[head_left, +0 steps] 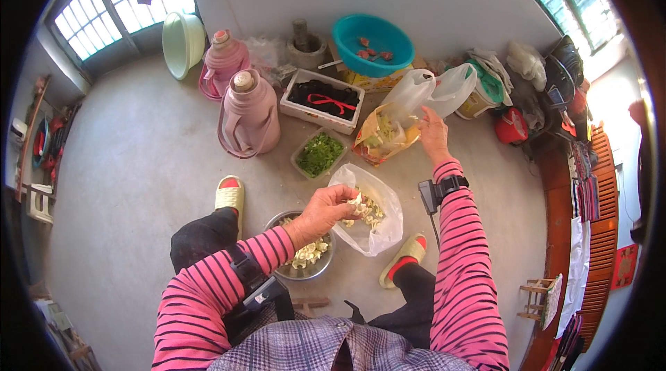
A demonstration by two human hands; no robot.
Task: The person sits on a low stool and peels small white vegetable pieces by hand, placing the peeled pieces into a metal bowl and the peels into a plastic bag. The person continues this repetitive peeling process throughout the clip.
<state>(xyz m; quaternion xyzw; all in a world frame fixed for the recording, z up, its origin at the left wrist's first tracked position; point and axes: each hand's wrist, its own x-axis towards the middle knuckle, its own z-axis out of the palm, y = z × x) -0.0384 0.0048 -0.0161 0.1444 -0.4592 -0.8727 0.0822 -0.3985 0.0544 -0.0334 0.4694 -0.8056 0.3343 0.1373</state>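
Note:
My left hand (pixel 325 216) pinches a pale, cauliflower-like vegetable piece (pixel 357 203) above a white plastic bag (pixel 388 222), which lies spread open with similar pale pieces inside. Partly under my left wrist is a metal bowl (pixel 305 273) with more white pieces. My right hand (pixel 435 136) reaches forward to the right side of a yellow and orange printed bag (pixel 370 147), its fingers stretched out near the clear plastic bag (pixel 413 90) at the opening. Pale contents show inside the printed bag. Whether the fingertips touch the plastic is hard to see.
Chopped greens fill a clear tub (pixel 320 154). Behind it are a white foam box (pixel 321 118), a turquoise basin (pixel 374 41) and a stone mortar (pixel 306 52). Two pink thermos flasks (pixel 251 118) stand left. A red bucket (pixel 511 125) and a small stool (pixel 538 299) are right.

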